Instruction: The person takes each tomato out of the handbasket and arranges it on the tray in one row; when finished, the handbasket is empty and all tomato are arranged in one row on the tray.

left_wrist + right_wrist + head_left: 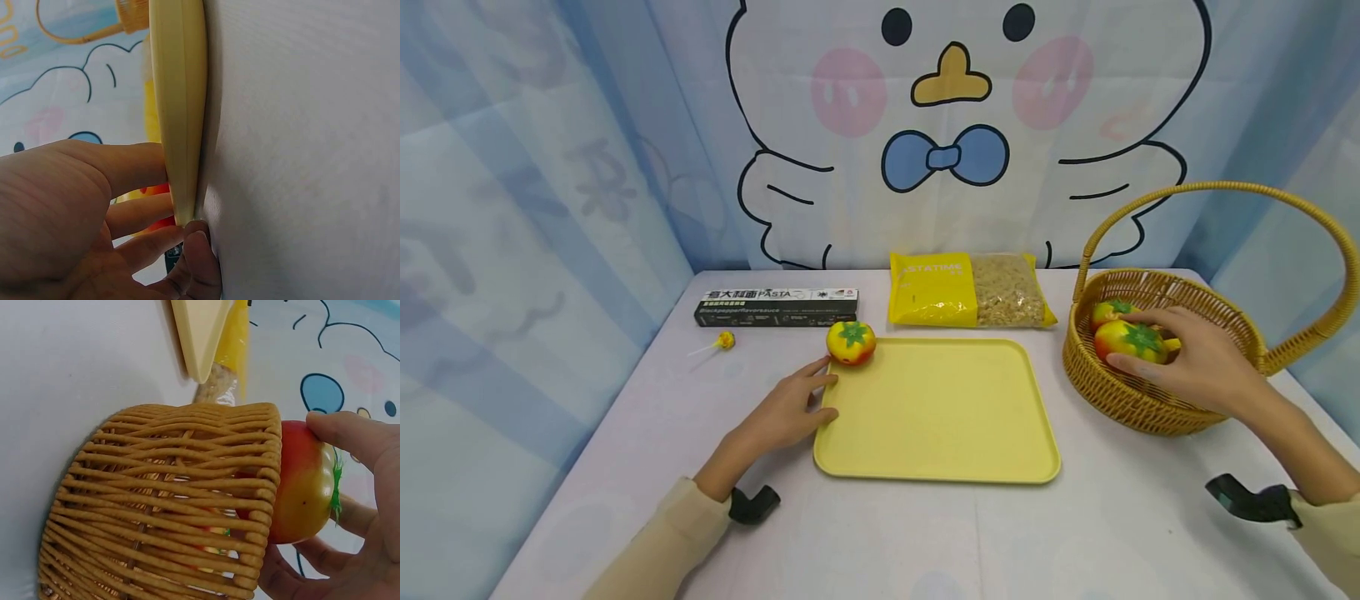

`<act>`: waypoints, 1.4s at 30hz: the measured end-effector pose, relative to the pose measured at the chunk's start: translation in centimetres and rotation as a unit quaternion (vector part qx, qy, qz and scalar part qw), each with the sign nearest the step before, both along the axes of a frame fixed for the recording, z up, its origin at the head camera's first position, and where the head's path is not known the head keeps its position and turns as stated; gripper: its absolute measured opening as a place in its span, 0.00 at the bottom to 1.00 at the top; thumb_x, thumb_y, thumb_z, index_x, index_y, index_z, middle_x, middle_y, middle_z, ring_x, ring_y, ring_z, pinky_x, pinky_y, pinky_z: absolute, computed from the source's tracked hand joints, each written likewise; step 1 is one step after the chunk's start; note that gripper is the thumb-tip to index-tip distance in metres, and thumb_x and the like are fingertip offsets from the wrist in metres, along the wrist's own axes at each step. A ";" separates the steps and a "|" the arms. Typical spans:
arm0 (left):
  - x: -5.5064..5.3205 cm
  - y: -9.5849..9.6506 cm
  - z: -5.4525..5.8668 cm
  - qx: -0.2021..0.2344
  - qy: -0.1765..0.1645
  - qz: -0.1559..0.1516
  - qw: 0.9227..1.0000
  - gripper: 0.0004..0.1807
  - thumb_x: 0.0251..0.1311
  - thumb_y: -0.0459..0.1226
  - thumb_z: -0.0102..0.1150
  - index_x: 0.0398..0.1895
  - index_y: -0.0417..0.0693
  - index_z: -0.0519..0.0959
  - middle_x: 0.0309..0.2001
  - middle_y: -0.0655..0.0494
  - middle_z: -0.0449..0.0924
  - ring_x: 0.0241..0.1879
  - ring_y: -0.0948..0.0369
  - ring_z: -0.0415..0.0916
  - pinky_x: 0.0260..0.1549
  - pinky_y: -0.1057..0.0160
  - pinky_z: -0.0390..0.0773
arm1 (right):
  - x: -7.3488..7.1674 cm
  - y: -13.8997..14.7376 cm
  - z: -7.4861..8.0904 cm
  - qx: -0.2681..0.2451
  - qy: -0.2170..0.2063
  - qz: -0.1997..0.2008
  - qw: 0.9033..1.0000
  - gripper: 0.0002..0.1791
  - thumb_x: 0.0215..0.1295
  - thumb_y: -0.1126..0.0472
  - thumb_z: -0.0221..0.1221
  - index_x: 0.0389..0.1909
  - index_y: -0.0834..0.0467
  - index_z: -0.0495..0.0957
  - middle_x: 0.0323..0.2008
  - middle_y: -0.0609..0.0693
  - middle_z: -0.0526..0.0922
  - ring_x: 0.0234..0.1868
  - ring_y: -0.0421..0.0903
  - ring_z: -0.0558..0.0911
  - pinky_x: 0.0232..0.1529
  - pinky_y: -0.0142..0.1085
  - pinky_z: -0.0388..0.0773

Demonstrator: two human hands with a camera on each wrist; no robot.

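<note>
left hand [784, 408] loosely spread; right hand [1198, 358] curved.

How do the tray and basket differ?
The tray is smooth and yellow; the basket is woven and brown. The basket has a handle; the tray has none. The left hand touches the tray; the right hand holds a tomato at the basket. Both rest on the table.

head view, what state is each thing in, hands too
tray, lying flat
basket, standing upright
left tomato, resting at tray's corner
front right tomato, gripped
rear right tomato, inside basket
bag, lying flat
box, lying flat
lollipop, lying down
left hand, touching tray
right hand, gripping front right tomato
</note>
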State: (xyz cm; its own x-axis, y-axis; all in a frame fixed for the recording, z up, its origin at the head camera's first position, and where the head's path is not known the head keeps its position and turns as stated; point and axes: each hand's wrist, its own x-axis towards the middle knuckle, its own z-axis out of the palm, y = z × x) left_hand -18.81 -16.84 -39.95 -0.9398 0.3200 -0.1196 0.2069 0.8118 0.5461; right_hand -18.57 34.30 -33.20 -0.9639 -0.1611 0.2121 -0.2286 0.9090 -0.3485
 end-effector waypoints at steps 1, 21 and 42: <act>0.0 0.0 0.0 0.000 0.000 0.000 1.000 0.31 0.70 0.39 0.67 0.74 0.40 0.74 0.85 0.43 0.54 0.50 0.54 0.78 0.56 0.54 0.80 | 0.0 -0.1 0.0 -0.002 0.001 0.001 1.000 0.37 0.65 0.46 0.72 0.67 0.63 0.76 0.61 0.73 0.75 0.55 0.71 0.74 0.49 0.69 0.76; 0.0 0.0 -0.1 0.002 -0.001 0.003 1.000 0.31 0.70 0.39 0.68 0.73 0.41 0.75 0.85 0.44 0.55 0.51 0.54 0.79 0.59 0.52 0.82 | -0.4 -2.0 0.7 -0.024 0.016 0.016 0.999 0.36 0.62 0.47 0.75 0.66 0.60 0.78 0.61 0.68 0.77 0.51 0.62 0.76 0.39 0.36 0.74; 0.0 0.0 0.1 0.006 0.004 0.000 1.000 0.30 0.70 0.38 0.68 0.73 0.39 0.75 0.85 0.43 0.55 0.50 0.54 0.76 0.54 0.55 0.78 | -1.1 -5.3 1.2 -0.047 0.007 0.054 0.997 0.35 0.65 0.46 0.72 0.68 0.59 0.77 0.64 0.66 0.76 0.56 0.64 0.76 0.53 0.65 0.80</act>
State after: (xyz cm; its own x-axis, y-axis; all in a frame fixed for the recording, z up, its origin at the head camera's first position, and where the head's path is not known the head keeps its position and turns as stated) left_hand -18.77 -16.82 -39.87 -0.9407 0.3214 -0.1083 0.2113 0.8050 0.5543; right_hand -19.66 29.00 -32.04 -0.9389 -0.2428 0.2441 -0.3289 0.8422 -0.4272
